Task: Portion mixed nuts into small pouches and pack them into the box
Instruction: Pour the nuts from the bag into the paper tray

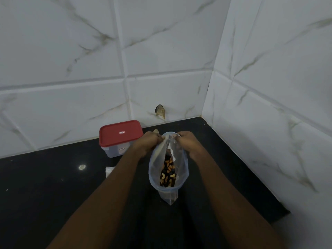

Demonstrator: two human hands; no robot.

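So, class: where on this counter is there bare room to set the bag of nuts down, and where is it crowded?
Bare counter lies left of the left forearm, in front of the red-lidded box; another strip runs between the bag and the right-hand wall. It is crowded between box and bag, where the left hand and a white scrap sit.

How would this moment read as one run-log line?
bag: open, mixed nuts inside | left hand: pinches its rim | right hand: pinches its rim | box: closed, behind left hand
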